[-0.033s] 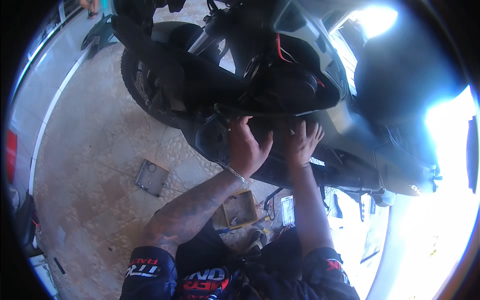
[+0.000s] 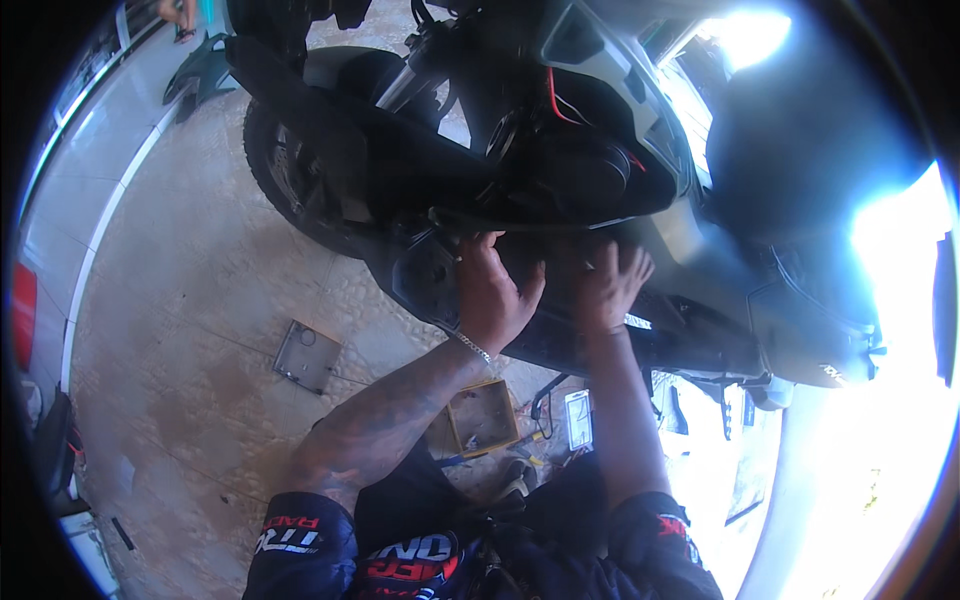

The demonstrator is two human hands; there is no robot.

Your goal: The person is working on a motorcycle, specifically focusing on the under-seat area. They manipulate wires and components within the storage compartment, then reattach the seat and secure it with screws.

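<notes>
A dark motor scooter (image 2: pixel 700 325) fills the upper middle, with its dark side panel in front of me and an opening above it. At the panel's upper edge, my left hand (image 2: pixel 494 292) rests its fingertips, partly hidden in shadow, and its thumb stands apart. To its right, my right hand (image 2: pixel 612 287) lies against the panel with fingers spread, slightly blurred. I see no tool in either hand. A red cable (image 2: pixel 552 97) runs in the opening, beside a round black part (image 2: pixel 595 180).
On the tiled floor below lie a shallow square tray (image 2: pixel 307 356) and a yellowish open box (image 2: pixel 483 415) with small items. The knobbly-tyred wheel (image 2: pixel 270 165) is at the left. Bright glare washes out the right side. Another person's foot (image 2: pixel 184 35) shows at the far upper left.
My right hand has shifted slightly to the right along the panel, its fingers spreading more. My left hand stays in place.
</notes>
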